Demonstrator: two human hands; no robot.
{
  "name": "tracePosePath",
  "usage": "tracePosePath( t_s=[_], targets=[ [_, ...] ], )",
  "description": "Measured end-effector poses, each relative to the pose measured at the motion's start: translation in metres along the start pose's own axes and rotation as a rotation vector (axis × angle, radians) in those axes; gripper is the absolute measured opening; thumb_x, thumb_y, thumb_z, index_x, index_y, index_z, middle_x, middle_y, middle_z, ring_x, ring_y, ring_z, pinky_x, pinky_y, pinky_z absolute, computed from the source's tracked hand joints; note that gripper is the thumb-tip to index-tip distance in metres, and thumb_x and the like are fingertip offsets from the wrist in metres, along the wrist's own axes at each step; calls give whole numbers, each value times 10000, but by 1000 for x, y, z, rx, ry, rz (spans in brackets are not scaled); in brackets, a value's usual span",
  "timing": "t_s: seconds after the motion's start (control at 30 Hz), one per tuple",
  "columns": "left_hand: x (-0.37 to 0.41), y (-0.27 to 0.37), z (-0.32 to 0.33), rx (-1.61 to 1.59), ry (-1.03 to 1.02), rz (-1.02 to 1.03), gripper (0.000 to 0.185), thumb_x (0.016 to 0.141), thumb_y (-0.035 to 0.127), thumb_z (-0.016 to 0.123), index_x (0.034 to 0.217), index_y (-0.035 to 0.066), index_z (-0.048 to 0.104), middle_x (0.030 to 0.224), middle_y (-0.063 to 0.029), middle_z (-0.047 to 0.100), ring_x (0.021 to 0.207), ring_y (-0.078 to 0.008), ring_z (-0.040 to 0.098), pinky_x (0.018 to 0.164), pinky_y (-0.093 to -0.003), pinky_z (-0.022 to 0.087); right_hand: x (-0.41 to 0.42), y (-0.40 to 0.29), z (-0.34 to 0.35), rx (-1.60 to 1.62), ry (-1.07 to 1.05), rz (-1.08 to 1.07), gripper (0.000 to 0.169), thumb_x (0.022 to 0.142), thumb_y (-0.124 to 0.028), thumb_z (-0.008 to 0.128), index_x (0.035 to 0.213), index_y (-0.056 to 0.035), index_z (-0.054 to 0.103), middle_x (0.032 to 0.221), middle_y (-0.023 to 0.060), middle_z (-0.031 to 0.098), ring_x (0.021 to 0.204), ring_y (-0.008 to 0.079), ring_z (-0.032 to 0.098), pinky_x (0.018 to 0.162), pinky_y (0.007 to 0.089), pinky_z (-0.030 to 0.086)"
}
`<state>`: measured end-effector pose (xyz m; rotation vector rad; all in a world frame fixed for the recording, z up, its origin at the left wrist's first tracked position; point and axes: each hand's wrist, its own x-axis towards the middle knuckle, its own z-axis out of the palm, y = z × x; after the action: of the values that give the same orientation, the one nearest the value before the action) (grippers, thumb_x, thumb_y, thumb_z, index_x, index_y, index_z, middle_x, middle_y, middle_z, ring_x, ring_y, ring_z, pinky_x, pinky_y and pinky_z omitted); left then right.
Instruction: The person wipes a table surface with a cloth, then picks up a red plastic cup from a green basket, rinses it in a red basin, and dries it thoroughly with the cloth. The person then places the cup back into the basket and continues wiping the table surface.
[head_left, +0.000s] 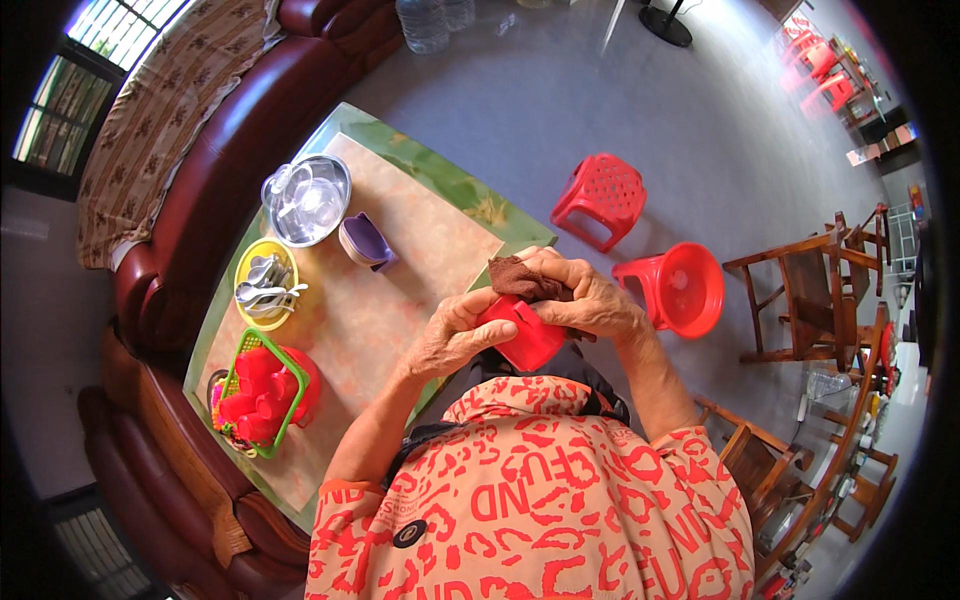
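A red plastic cup (531, 341) is in my left hand (459, 330), thumb along its side. My right hand (589, 296) holds a brown cloth (525, 279) against the cup's rim. On the low table, to the left, a green plastic basket (298, 405) contains several red cups (259, 386). Above it in view, a yellow bowl (289, 321) carries several spoons (262, 289). Farther up are a metal basin (343, 195) with clear bowls inside and a purple container (367, 238), apparently stacked with others.
The marble-patterned table (420, 262) fills the left middle. A dark red leather sofa (217, 157) runs behind it. To the right stand a red plastic stool (611, 191), a red basin (694, 291) on another red stool, and wooden chairs (810, 292).
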<state>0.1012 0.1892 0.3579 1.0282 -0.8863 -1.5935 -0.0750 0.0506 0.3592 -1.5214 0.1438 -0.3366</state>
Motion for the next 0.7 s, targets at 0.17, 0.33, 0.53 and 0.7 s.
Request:
tracePosePath(
  t_s=[0.17,0.33,0.53,0.7],
  targets=[
    [-5,8,4,42,-73,-50,355,886,160,666,1174,-27,577,1005,17,615,918,-41,529,802,-229,470,-10,3,5,356,54,234,290,817,-32,672,1098,-38,601,1069,4,588,996,83,509,882,254,416],
    [-14,0,3,56,-91,-87,309,890,132,657,1154,-15,596,979,27,617,908,-47,535,802,-232,470,-7,-6,13,398,111,275,275,837,-16,656,1095,-55,568,933,-39,609,887,42,549,780,213,456],
    [-11,-11,-1,223,1,-32,313,876,135,674,1133,-27,598,963,-6,641,888,-68,564,816,-252,482,-9,2,16,131,300,178,293,849,-30,650,1088,-58,483,964,2,610,893,48,565,773,229,481],
    [-10,-25,-3,-22,76,3,275,849,122,704,1072,-11,612,950,-17,647,871,-70,568,796,-257,485,-10,13,20,369,466,159,274,856,-38,640,1072,-69,475,957,20,610,883,60,582,766,222,490]
  ],
)
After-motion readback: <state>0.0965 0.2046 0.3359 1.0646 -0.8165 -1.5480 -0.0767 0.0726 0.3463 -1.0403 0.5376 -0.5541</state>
